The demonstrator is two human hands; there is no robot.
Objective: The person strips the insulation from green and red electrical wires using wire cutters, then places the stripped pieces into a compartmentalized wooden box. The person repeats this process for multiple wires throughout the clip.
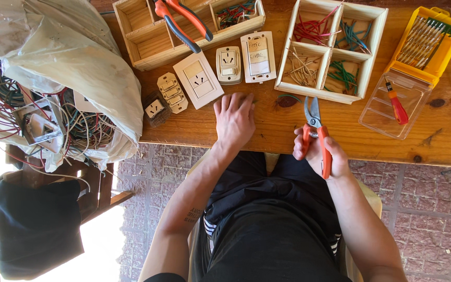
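My left hand (pixel 234 119) lies flat, palm down, on the wooden table (pixel 288 130) near its front edge, fingers slightly apart, holding nothing. Just beyond its fingertips sit several white wall sockets and switch plates (pixel 200 79). My right hand (pixel 317 151) grips orange-handled pruning shears (pixel 317 130) at the table edge, blades pointing away from me toward a short green wire piece (pixel 287 97). A four-compartment wooden tray (pixel 331 47) with red, green and pale wire pieces stands behind the shears.
A longer wooden tray (pixel 147 42) holds orange-handled pliers (pixel 184 21) at the back left. A plastic bag (pixel 53 78) full of tangled wires and fittings hangs off the left end. A yellow screwdriver-bit case (pixel 428 44) with clear lid and a small red screwdriver (pixel 396 104) lie right.
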